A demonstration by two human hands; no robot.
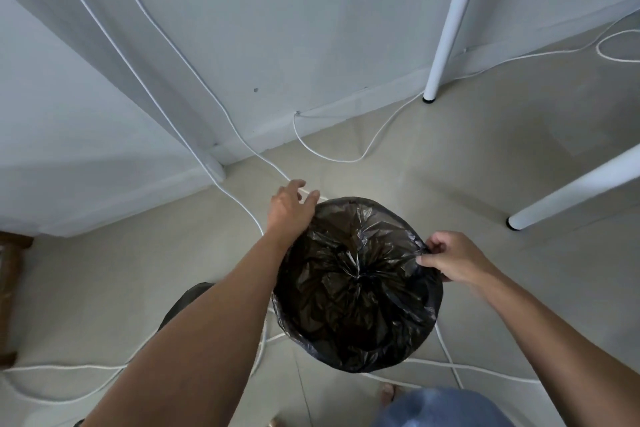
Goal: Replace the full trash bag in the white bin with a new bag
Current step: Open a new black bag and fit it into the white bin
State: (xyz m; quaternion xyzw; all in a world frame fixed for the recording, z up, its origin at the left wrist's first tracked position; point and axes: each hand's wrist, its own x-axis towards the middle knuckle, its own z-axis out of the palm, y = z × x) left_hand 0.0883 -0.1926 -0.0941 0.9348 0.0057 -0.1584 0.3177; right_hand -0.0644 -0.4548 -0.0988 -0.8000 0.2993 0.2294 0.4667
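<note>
- A black trash bag [356, 284] sits in the lower middle of the frame, its mouth stretched round and folded over a rim, so the bin beneath is almost wholly hidden; the plastic puckers to a gathered point near the centre.
- The right hand [453, 258], at the bag's right edge, pinches a fold of the bag's rim between thumb and fingers, its grip narrow and closed on the plastic.
- The left hand [291, 210] lies at the bag's upper left edge, palm down, fingers spread and loosely open; the heel of the hand touches the rim, but whether the fingers hold any plastic I cannot tell.
- Both bare forearms reach in from the bottom of the frame.
- The bag stands on a pale floor [485, 163], near a corner of light walls.
- White cables [325, 152] run down the wall in the upper left and loop over the floor around and behind the bag.
- Two white legs [446, 31] with dark feet stand at the upper right and right.
- A dark wooden piece [10, 288] shows at the left edge.
- A blue rounded thing [440, 409], blurred, sits at the bottom edge.
</note>
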